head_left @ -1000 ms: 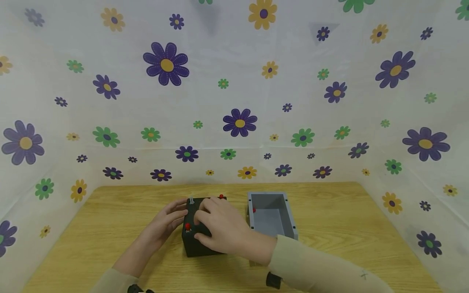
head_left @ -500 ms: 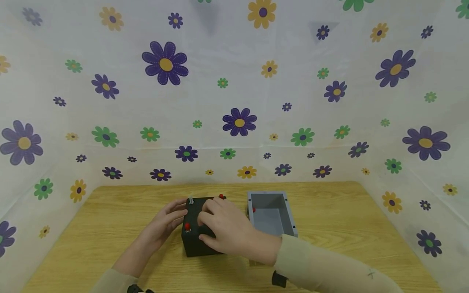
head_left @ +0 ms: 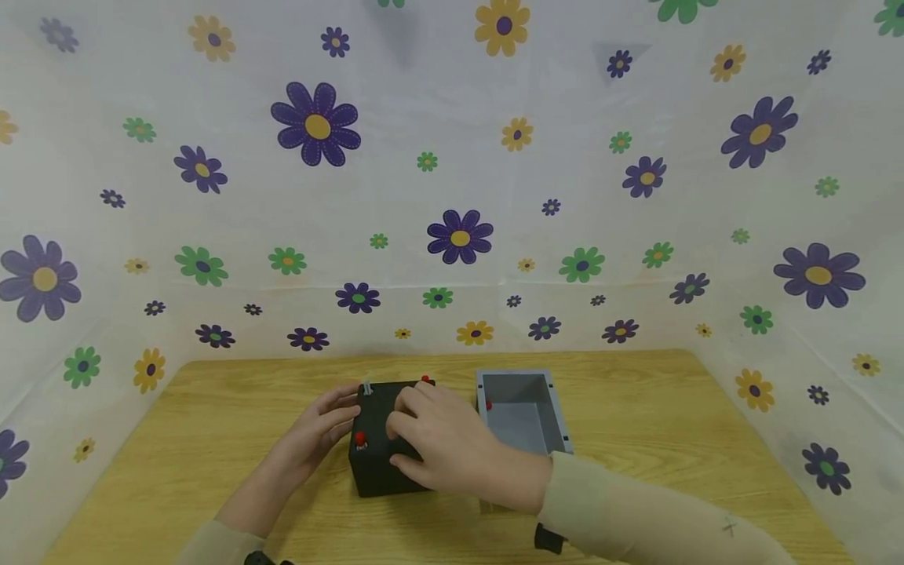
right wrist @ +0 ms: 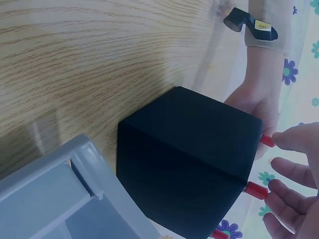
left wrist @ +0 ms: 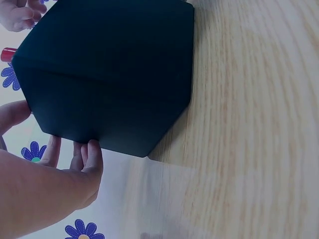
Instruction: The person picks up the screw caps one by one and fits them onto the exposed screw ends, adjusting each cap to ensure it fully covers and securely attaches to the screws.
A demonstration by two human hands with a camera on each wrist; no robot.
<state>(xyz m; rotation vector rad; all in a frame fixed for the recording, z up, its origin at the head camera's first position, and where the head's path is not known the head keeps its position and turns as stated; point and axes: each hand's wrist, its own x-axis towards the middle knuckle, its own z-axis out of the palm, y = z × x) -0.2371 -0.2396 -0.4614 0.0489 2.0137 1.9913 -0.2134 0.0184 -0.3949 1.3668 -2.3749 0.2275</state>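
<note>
A black box (head_left: 377,420) stands on the table with small metal stubs on its top. Red caps cover the front-left stub (head_left: 361,439) and back-right stub (head_left: 426,379); the back-left stub (head_left: 367,388) shows bare metal. My left hand (head_left: 311,439) rests its fingers against the box's left side. Over the right part of the top is my right hand (head_left: 445,443), fingers loosely bent and spread. It hides the front-right corner from above. In the right wrist view, its fingertips are right at a red-capped stub (right wrist: 256,190) on that corner.
An open grey bin (head_left: 558,408) stands right of the black box, with a small red piece (head_left: 489,406) at its left wall. Both sit on a wood-grain table (head_left: 636,424). A flower-patterned sheet (head_left: 395,180) surrounds the table at the back and sides.
My right hand has shifted slightly right over the box top, away from the front-left red cap. The left hand and the box stay where they were.
</note>
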